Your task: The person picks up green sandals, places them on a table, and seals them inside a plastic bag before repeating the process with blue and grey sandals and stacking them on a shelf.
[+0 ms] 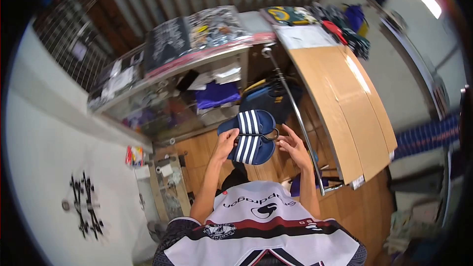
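A pair of navy slide sandals (264, 153) with white stripes lies side by side at the centre, held up in front of my body. My left hand (226, 143) grips the pair at its left side, where the two slides meet. A black hook-shaped hanger (277, 133) runs between the slides, and its curved end sticks out to the right. Beside that curved end is my right hand (292, 145), its fingers spread and nothing gripped in them.
Behind the slides stands a glass display case (162, 96) topped with packed clothing (217, 27). A metal rail (290, 98) runs down to the right of my right hand, along a cardboard-covered table (345, 103). Wooden flooring (367, 216) shows below.
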`<state>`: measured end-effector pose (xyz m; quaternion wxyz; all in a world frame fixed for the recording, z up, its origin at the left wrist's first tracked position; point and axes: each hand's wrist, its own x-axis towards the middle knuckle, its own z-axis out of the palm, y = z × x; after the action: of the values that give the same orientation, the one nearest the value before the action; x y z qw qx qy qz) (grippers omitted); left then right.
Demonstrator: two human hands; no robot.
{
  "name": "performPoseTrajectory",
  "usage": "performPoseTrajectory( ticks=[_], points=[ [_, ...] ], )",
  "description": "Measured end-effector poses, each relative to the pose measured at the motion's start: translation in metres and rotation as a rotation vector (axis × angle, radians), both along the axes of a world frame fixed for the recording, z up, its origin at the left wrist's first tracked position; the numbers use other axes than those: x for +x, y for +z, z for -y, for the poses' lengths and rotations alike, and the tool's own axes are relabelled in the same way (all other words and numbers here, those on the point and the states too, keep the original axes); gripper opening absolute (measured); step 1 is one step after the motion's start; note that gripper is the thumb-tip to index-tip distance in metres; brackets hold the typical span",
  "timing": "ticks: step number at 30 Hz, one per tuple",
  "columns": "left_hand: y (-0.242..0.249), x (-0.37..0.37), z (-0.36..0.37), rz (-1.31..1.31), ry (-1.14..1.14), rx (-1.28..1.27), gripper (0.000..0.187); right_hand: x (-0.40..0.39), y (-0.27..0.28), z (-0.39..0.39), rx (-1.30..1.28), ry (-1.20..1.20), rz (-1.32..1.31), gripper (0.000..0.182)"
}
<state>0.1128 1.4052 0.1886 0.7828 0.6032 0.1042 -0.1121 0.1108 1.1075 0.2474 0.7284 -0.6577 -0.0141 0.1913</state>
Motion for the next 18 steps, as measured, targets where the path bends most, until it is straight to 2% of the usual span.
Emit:
performPoseTrajectory(
  ticks=[3,6,8,13,18],
  points=[
    [0.013,0.054,0.024,0.008,-0.177,-0.021,0.034,0.02,0.001,0.021,0.071,0.002,0.046,0.08],
    [0.01,0.11,0.045,0.013,-0.303,-0.049,0.037,0.04,-0.01,0.036,0.167,-0.074,0.099,0.082],
    [0.023,0.142,0.06,0.021,-0.381,-0.067,0.038,0.051,-0.009,0.043,0.127,-0.129,0.085,0.085],
    [0.047,0.222,0.089,0.094,-0.494,0.075,0.039,0.089,0.009,0.044,0.04,-0.316,0.108,0.088],
    [0.073,0.286,0.122,0.295,-0.607,0.285,0.037,0.121,0.02,0.043,0.041,-0.513,0.129,0.089]
  ],
)
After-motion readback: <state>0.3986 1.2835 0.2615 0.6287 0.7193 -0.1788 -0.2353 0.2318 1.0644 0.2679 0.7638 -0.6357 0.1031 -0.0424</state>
